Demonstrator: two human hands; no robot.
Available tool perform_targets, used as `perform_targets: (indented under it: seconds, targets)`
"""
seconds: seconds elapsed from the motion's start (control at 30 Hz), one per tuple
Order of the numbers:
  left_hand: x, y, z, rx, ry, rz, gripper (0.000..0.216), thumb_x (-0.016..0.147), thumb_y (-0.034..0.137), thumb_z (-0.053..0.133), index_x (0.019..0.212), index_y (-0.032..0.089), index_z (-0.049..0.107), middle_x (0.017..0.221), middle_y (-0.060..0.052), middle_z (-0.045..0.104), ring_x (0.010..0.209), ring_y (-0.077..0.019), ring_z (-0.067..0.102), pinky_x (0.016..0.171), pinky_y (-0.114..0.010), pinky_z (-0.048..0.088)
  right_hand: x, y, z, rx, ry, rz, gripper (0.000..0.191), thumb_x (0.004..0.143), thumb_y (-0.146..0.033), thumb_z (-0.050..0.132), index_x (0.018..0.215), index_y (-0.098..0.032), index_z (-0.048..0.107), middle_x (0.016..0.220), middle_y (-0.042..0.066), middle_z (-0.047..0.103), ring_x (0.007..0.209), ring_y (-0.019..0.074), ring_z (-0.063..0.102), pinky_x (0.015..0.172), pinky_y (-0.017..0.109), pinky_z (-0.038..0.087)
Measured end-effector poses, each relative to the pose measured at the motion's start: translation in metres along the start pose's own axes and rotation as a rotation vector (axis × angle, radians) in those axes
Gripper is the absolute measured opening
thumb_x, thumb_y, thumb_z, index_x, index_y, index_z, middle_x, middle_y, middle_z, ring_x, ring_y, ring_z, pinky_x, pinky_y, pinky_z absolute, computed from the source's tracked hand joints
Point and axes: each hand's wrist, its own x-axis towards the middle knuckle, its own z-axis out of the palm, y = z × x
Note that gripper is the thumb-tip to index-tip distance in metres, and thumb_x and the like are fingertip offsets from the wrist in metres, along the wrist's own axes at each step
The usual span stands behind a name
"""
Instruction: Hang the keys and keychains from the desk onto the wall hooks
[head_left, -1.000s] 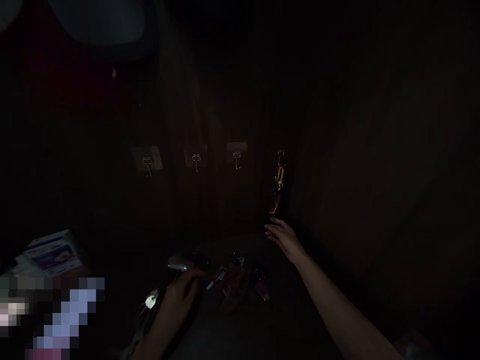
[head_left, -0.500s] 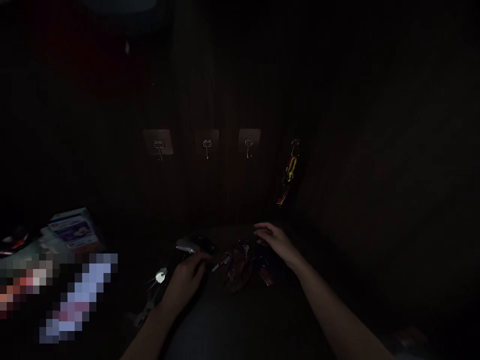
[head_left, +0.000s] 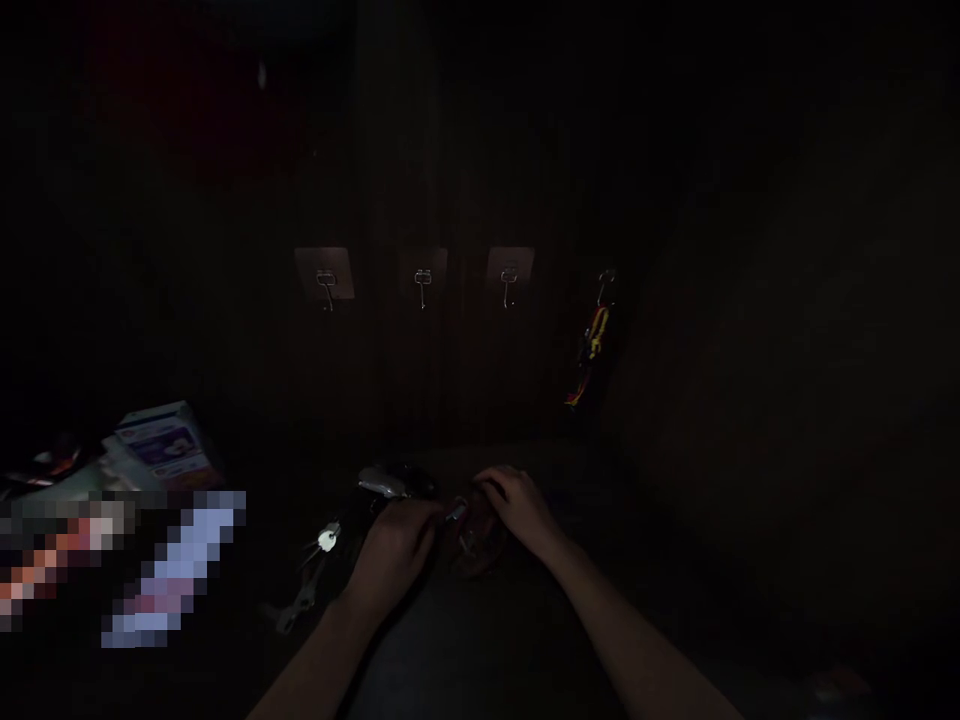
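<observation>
In dim light a bunch of keys with a reddish-brown strap (head_left: 476, 545) lies on the dark surface between my hands. My left hand (head_left: 394, 555) is closed, its fingertips at a small silver piece (head_left: 455, 511) of the bunch. From the other side my right hand (head_left: 521, 510) has its fingers bent down on the far edge of the bunch; its fingertips are hard to make out. Left of my left hand lie other keys, one with a bright round head (head_left: 327, 538). A shiny grey object (head_left: 381, 483) sits just behind that hand.
Along the dark wall are a left hook (head_left: 325, 285), a middle hook (head_left: 423, 285) and a right hook (head_left: 508, 285) on clear pads. Farther right, a yellow-and-red cord (head_left: 596, 335) hangs from another hook. A printed box (head_left: 165, 445) and blurred-out items stand at left.
My right hand has come left and down onto the bunch, covering a key and the reddish tag. My left hand has shifted slightly right, to the silver piece. The view has shifted a little.
</observation>
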Motion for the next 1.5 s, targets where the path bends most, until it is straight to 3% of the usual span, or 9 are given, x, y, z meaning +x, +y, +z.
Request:
perform_targets:
  seconds: [0.27,0.43,0.57,0.8,1.0,1.13,1.33,1.5]
  targets:
    - [0.001,0.005,0.009,0.075,-0.030,0.065,0.020,0.077,0.027,0.061,0.097,0.023,0.064,0.102,-0.007,0.066,0.096,-0.0242,0.058,0.086,-0.042,0.044,-0.002,-0.005,-0.010,-0.105,-0.078,-0.056,0.019,0.086,-0.017,0.047,0.090,-0.022,0.065,0.096,0.004,0.068,0.095,0.0207,0.058,0.083,0.036,0.039]
    - [0.002,0.003,0.012,0.122,-0.034,0.058,0.015,0.078,0.018,0.056,0.089,0.023,0.065,0.104,-0.006,0.065,0.097,-0.0234,0.058,0.085,-0.042,0.044,-0.010,-0.005,-0.021,-0.146,-0.160,-0.098,0.012,0.080,-0.030,0.059,0.086,-0.023,0.066,0.108,0.006,0.062,0.103,0.0235,0.054,0.087,0.040,0.038]
    - [0.002,-0.002,0.010,0.192,0.006,-0.016,0.015,0.080,0.016,0.050,0.088,0.021,0.063,0.102,-0.006,0.064,0.094,-0.0238,0.058,0.081,-0.041,0.044,-0.012,-0.001,-0.022,-0.124,-0.198,-0.110,0.003,0.077,-0.023,0.061,0.076,-0.022,0.064,0.112,0.006,0.061,0.106,0.0238,0.052,0.089,0.040,0.038]
    - [0.000,-0.008,0.001,0.231,0.127,-0.101,0.023,0.081,0.013,0.046,0.097,0.022,0.060,0.103,-0.006,0.065,0.099,-0.0259,0.056,0.081,-0.042,0.043,-0.009,-0.011,-0.028,0.123,-0.077,-0.073,0.009,0.082,-0.022,0.055,0.075,-0.022,0.062,0.083,0.001,0.063,0.082,0.0173,0.059,0.076,0.030,0.043]
    - [0.001,0.006,0.007,-0.089,0.087,-0.097,0.035,0.087,0.018,0.042,0.120,0.024,0.052,0.113,-0.004,0.064,0.107,-0.0203,0.055,0.096,-0.041,0.039,-0.012,-0.036,-0.023,0.540,-0.091,0.048,0.014,0.081,-0.034,0.057,0.076,-0.021,0.061,0.068,-0.003,0.060,0.058,0.0122,0.056,0.053,0.023,0.041]
    - [0.004,0.016,0.010,-0.319,-0.007,-0.184,0.031,0.088,0.023,0.042,0.113,0.025,0.060,0.114,-0.003,0.064,0.108,-0.0190,0.056,0.098,-0.035,0.040,-0.011,-0.045,-0.014,0.782,-0.122,0.050,0.017,0.079,-0.037,0.060,0.079,-0.020,0.062,0.067,-0.002,0.064,0.052,0.0098,0.056,0.056,0.023,0.043]
    - [0.010,0.017,0.009,-0.779,-0.013,-0.405,0.026,0.084,0.024,0.050,0.105,0.020,0.064,0.090,-0.002,0.070,0.086,-0.0169,0.063,0.084,-0.030,0.047,-0.005,-0.039,-0.006,0.901,0.011,0.117,0.020,0.076,-0.038,0.063,0.081,-0.019,0.062,0.073,0.002,0.069,0.048,0.0095,0.054,0.047,0.022,0.039]
    - [0.011,0.015,0.003,-1.310,-0.031,-0.653,0.038,0.080,0.028,0.062,0.115,0.015,0.058,0.101,-0.010,0.069,0.080,-0.0163,0.065,0.080,-0.031,0.047,-0.001,-0.032,-0.002,0.860,0.106,0.167,0.023,0.071,-0.042,0.066,0.076,-0.019,0.063,0.065,-0.001,0.062,0.051,0.0103,0.050,0.049,0.023,0.039]
